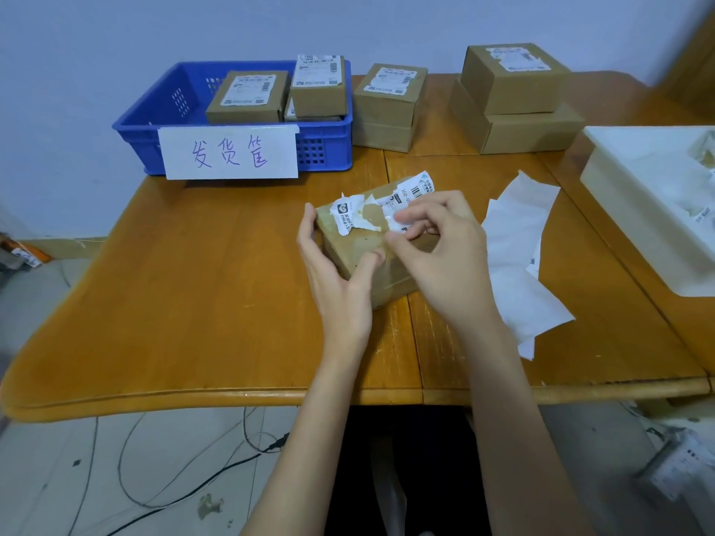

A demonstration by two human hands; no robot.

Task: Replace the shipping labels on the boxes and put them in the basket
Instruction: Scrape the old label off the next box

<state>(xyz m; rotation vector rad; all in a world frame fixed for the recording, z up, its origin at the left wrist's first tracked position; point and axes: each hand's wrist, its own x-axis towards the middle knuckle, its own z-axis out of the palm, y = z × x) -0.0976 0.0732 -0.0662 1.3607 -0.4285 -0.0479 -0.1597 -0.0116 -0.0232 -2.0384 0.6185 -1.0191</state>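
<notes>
Box [371, 249] in frame centre on the table [193, 303], old label [360, 218] half torn: ragged white scraps and a bare patch of cardboard on the top face. My left hand [340, 280] braces the box's near-left corner, fingers fairly straight against the side, thumb up on the top. My right hand [445, 241] pinches a loose flap of label between thumb and fingertips, peeling.

Basket [232, 118], upper left, holds three labelled boxes [247, 96], by my reckoning finished. Two stacks [387, 106] wait at upper centre and upper right, their labels looking worn. White sheets [518, 257] lie just right of the box, possibly backing or fresh labels; cannot tell. White tray [638, 210] at right edge holds scraps.

Judgement: under halfway. This box needs stripping, relabelling, binning; four more after.
</notes>
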